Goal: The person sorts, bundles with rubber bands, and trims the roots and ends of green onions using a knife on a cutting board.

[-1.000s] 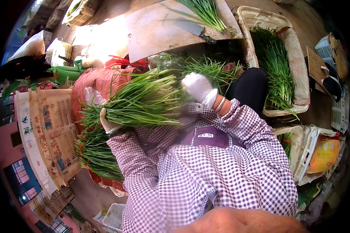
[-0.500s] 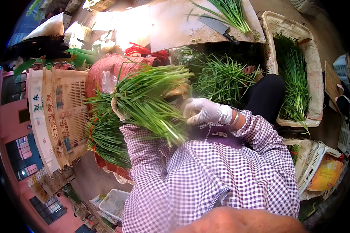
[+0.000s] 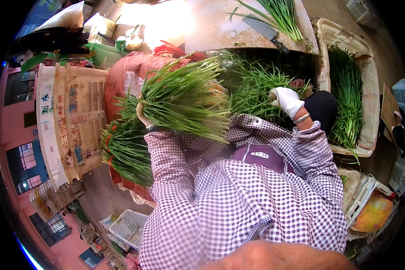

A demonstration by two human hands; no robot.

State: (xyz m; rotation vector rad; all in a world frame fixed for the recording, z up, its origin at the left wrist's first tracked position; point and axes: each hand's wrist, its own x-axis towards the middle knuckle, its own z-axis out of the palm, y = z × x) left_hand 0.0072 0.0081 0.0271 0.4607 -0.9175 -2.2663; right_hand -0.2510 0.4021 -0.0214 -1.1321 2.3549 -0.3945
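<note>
My left hand (image 3: pixel 144 116), in a pale glove, is closed around a thick bunch of garlic chives (image 3: pixel 184 99), raised in front of my chest with its stalks fanned to the right. Most of its fingers are hidden behind the leaves. My right hand (image 3: pixel 288 101), in a white glove, is over the near right edge of a loose heap of chives (image 3: pixel 256 83). Its fingers are curled together, and whatever they may hold is too small to make out. Below my left hand lie chive bundles (image 3: pixel 128 150) tied with red bands, on a red sack (image 3: pixel 130 67).
A cleaver (image 3: pixel 263 29) and more chives (image 3: pixel 283 20) lie on a board (image 3: pixel 220 36) ahead. To the right stands a long cream crate (image 3: pixel 368 103) full of chives. Stacked plastic crates (image 3: pixel 72 126) stand on the left, and a white basket (image 3: pixel 129 227) sits at lower left.
My right hand has left the bunch and moved right, to the loose heap. The bunch in my left hand has risen slightly, and the view has shifted a little.
</note>
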